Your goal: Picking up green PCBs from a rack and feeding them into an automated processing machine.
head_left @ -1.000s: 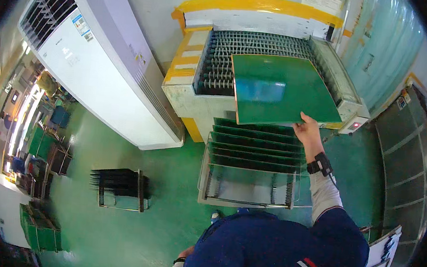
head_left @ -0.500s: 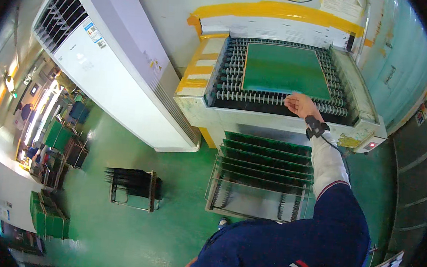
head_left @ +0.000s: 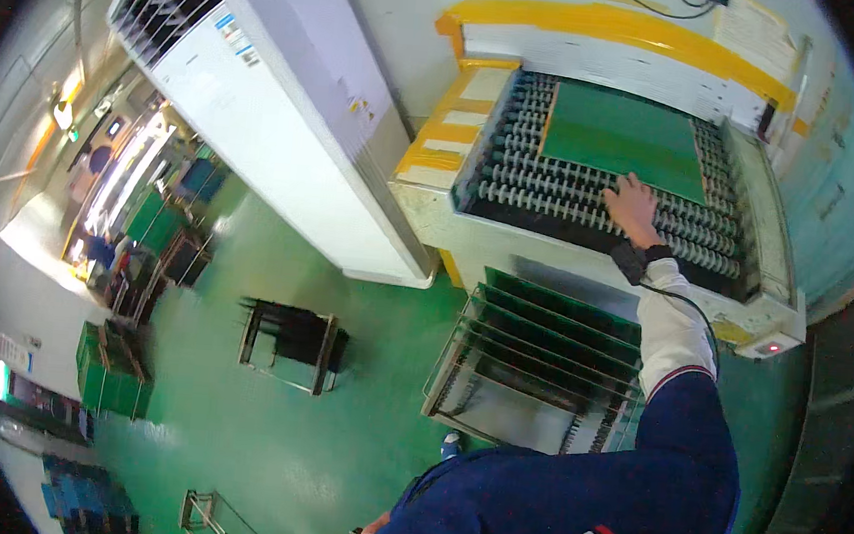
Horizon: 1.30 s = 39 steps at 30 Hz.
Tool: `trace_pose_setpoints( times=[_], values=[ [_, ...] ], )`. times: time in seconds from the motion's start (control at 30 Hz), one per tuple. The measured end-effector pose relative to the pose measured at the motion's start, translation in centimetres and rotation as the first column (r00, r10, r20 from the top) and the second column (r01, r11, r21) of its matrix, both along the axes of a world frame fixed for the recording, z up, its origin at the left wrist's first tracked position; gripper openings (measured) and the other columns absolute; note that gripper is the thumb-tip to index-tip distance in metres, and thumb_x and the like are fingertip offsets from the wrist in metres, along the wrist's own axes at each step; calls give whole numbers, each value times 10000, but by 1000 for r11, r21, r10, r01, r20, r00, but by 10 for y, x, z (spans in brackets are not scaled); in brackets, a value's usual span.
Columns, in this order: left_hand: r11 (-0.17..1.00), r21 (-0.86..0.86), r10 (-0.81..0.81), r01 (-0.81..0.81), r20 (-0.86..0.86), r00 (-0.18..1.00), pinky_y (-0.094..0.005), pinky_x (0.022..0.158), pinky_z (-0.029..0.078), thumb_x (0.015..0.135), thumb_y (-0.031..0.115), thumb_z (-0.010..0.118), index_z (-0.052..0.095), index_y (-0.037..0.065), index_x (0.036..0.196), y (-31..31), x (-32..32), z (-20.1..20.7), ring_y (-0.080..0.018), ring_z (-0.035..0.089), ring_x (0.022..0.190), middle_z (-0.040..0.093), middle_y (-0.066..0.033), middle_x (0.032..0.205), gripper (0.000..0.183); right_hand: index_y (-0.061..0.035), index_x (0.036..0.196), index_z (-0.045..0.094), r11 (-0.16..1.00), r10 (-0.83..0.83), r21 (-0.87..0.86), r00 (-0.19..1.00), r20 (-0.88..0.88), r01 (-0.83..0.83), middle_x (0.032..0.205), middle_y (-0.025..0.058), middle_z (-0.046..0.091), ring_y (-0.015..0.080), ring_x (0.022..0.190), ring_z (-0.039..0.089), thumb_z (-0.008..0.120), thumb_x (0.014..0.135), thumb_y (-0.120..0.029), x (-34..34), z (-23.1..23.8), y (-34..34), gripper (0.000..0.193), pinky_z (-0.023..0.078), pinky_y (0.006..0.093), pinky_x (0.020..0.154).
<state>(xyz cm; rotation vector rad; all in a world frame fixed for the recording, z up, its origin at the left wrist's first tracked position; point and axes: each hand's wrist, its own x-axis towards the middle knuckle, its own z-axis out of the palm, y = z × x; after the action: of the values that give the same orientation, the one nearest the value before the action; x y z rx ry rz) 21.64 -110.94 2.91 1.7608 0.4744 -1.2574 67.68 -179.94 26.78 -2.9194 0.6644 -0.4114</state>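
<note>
A flat green panel [head_left: 623, 137] lies on the rows of disc rollers [head_left: 553, 189] of a conveyor machine. My right hand [head_left: 634, 211] is over the rollers at the panel's near edge, palm down with fingers apart. Its fingertips reach that edge, though whether they press on it I cannot tell. A dark strap with a cable [head_left: 638, 264] circles the right wrist. Only a bit of my left hand [head_left: 376, 526] shows low in the picture beside my body, its fingers hidden.
Below the machine's front stands a wire rack [head_left: 437, 393] holding several upright green panels. A smaller rack [head_left: 323, 354] with dark sheets is on the green floor to the left. A tall white air conditioner [head_left: 286, 145] stands left of the machine, whose frame [head_left: 540, 238] rises around the rollers.
The whole view has tilted and shifted. My right hand has turned from a sideways, slightly cupped pose to fingers pointing forward and spread by the panel's edge. More of my left forearm shows.
</note>
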Motion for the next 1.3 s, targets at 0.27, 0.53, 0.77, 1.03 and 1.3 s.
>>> trace_pose_setpoints(
  times=[0.27, 0.53, 0.77, 1.03, 1.3],
  values=[
    [993, -66, 105, -100, 75, 992, -364, 669, 454, 718, 342, 663, 641, -7, 932, -13, -36, 2, -174, 589, 756, 670, -98, 875, 410, -67, 1198, 541, 993, 73, -88, 995, -67, -79, 1236, 170, 537, 375, 1128, 502, 502, 850, -421, 25, 11, -30, 498, 396, 503, 924],
    [993, -117, 40, -15, 214, 976, -392, 681, 440, 750, 402, 618, 632, 29, 944, -15, -39, -49, -229, 605, 787, 660, -136, 881, 421, -56, 1265, 498, 973, 210, -98, 978, 0, -209, 1328, 146, 469, 323, 1217, 436, 488, 901, -375, 14, -7, -18, 485, 344, 435, 1001],
    [920, -180, -281, 347, 311, 908, -408, 647, 431, 739, 376, 626, 638, 20, 913, -7, 26, -18, -207, 569, 726, 652, -105, 790, 396, -1, 1146, 571, 732, 524, 348, 810, 263, -586, 1134, 145, 604, 268, 1082, 544, 547, 895, -195, -90, -19, 60, 318, 387, 362, 959],
    [885, 32, -466, 465, 73, 882, -377, 622, 458, 674, 350, 668, 698, 106, 892, 12, 49, -39, -207, 608, 706, 670, -49, 804, 329, 15, 1109, 590, 528, 604, 736, 797, 25, -423, 1087, 120, 608, 189, 958, 577, 575, 858, -115, -250, -26, 196, 283, 451, 313, 826],
    [917, -58, -393, 394, 24, 919, -396, 653, 460, 665, 358, 688, 678, 68, 952, 54, 18, -94, -219, 605, 742, 677, -76, 858, 408, -6, 1274, 465, 758, 622, 239, 783, 12, -607, 1280, 185, 488, 376, 1196, 426, 585, 784, -126, -285, -67, 228, 519, 316, 462, 1014]
  ],
)
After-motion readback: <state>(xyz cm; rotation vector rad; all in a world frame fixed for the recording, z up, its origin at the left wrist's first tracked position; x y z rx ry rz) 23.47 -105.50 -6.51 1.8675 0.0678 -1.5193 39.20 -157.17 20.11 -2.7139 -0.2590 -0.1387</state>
